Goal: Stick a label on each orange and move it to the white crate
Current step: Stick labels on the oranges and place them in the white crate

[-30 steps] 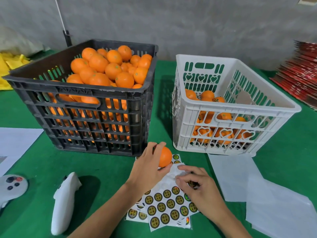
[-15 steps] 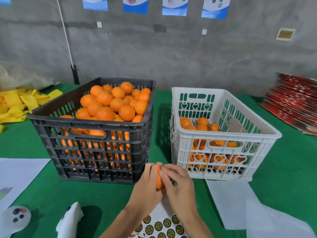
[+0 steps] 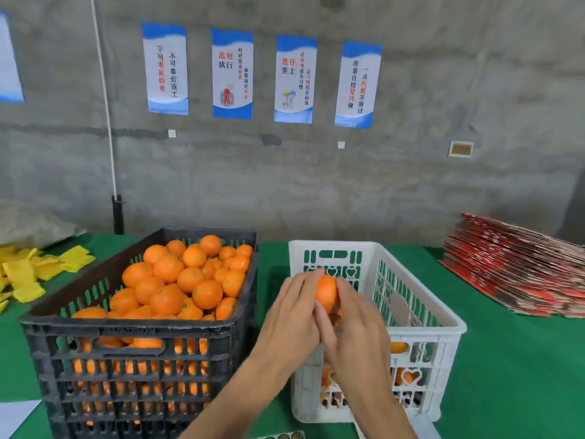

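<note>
One orange (image 3: 326,292) is held up between both hands, over the near left part of the white crate (image 3: 421,307). My left hand (image 3: 292,315) cups its left side with the fingers wrapped round it. My right hand (image 3: 356,324) holds its right side, thumb across the front. Whether a label is on it I cannot see. The black crate (image 3: 139,331) on the left is heaped with oranges (image 3: 190,280). More oranges show through the white crate's slots. The top of the label sheet (image 3: 281,435) peeks in at the bottom edge.
Green cloth covers the table (image 3: 512,359). A stack of red flat cartons (image 3: 519,264) lies at the right. Yellow foam nets (image 3: 28,274) lie at the far left. White paper (image 3: 15,416) sits at the bottom left corner. Posters hang on the grey wall.
Both hands rose with the orange from the table in front of the crates to above the white crate's near left corner. The camera tilted up, so the label sheet nearly left view.
</note>
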### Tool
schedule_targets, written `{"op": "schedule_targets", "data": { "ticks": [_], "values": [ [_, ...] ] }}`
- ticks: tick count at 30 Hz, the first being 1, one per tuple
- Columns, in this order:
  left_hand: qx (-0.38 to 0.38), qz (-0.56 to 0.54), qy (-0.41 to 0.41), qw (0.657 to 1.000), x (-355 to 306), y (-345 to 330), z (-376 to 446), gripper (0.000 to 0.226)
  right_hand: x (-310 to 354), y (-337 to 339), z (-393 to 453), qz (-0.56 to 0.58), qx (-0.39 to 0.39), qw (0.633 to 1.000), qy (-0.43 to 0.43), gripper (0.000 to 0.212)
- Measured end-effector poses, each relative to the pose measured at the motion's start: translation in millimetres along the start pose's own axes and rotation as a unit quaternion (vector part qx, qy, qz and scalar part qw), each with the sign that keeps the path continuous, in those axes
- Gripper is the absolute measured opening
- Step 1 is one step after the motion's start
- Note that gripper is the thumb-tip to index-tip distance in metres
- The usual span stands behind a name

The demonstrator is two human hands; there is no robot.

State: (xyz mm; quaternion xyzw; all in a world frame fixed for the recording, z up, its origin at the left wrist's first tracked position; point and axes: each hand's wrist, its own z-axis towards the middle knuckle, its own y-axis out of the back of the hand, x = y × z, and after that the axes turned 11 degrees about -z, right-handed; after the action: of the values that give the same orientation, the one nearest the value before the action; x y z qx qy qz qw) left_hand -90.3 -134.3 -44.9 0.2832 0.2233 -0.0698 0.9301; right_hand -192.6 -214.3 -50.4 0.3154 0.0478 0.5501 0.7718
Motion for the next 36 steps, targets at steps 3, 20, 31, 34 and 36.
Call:
{"op": "schedule_targets", "data": {
  "ticks": [3,20,31,34,36],
  "values": [
    [0.095,0.044,0.061,0.993,-1,-17,30,0.06,-17,-3,18,-0.027,0.077,0.996,-0.036,0.058],
    [0.121,0.21,0.362,0.9,111,143,14,0.052,97,-63,17,0.203,0.221,0.945,0.129,0.049],
    [0.302,0.289,0.436,0.797,176,173,44,0.074,129,-90,21,0.212,0.24,0.94,0.117,0.048],
    [0.215,0.255,0.371,0.866,165,180,39,0.067,126,-90,24,0.244,0.246,0.933,0.098,0.048],
    [0.119,0.202,0.275,0.933,151,181,35,0.066,124,-86,29,0.275,0.238,0.929,0.074,0.049]
  ]
}}
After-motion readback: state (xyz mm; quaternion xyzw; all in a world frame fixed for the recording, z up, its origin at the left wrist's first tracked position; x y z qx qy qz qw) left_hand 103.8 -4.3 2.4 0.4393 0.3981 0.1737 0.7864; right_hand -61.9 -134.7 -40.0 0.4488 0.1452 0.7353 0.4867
